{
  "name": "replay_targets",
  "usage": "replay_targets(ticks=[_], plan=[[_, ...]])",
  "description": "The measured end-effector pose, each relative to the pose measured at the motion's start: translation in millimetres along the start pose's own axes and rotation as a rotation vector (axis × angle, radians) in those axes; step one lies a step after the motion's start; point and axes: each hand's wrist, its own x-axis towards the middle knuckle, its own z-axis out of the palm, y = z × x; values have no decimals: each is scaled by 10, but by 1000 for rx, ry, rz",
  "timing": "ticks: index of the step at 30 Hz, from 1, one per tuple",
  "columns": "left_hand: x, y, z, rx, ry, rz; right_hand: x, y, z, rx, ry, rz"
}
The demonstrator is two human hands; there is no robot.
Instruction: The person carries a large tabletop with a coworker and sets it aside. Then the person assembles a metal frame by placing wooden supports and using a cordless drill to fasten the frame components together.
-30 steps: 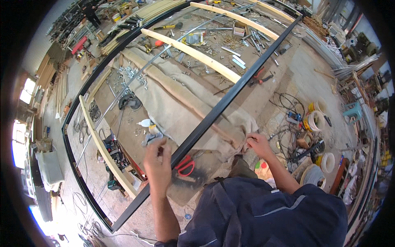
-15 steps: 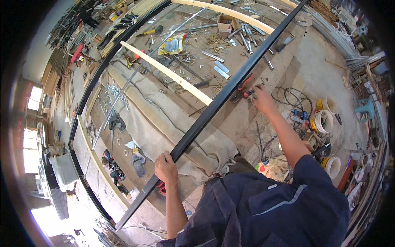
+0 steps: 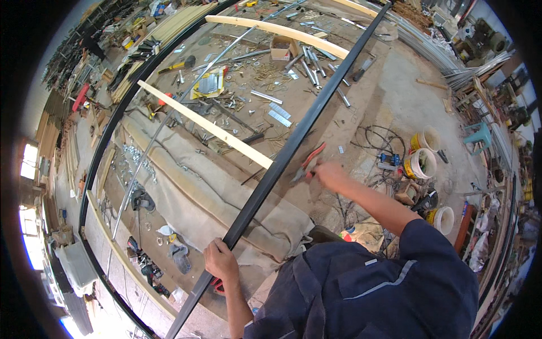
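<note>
A long black metal bar [image 3: 282, 155] runs diagonally across a workshop floor. My left hand [image 3: 219, 261] rests on its near part, fingers curled around it. My right hand [image 3: 329, 174] is stretched out just right of the bar and holds red-handled pliers [image 3: 309, 162], whose jaws point at the bar. A second red-handled tool [image 3: 218, 286] lies on the floor under my left hand, partly hidden. A pale wooden batten [image 3: 206, 124] meets the bar from the left, near the pliers.
Beige sacking [image 3: 214, 195] covers the floor left of the bar. Screws, bolts and metal offcuts [image 3: 293, 68] lie scattered beyond. Buckets [image 3: 420, 164] and cables [image 3: 378, 138] stand at the right. Another black bar [image 3: 104, 152] curves along the left, past a grinder [image 3: 141, 199].
My right hand has picked the red-handled pliers off the floor and drawn them back toward the bar. The view has swung; my left hand stays on the bar.
</note>
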Motion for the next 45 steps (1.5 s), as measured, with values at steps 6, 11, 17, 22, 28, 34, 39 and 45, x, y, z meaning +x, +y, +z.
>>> replay_targets(ticks=[6,11,17,22,28,34,39,45], plan=[[54,113,-80,-63,-73,-45,-286,-331,244,234,-86,-27],[110,135,-49,-103,-110,-246,-201,-213,181,372,-130,-53],[393,323,150,-258,-79,-545,60,243,-191,424,-346,-214],[575,671,269,-173,-90,-690,297,682,-682,443,-456,-340],[631,860,280,27,-53,-754,756,1154,-1221,510,-584,-362],[629,834,374,110,-65,-801,1059,1902,-913,308,-491,-400],[689,826,334,132,-81,-831,1179,1908,-934,300,-648,-371],[649,797,378,136,12,-793,1632,1400,-1876,795,-984,-418]])
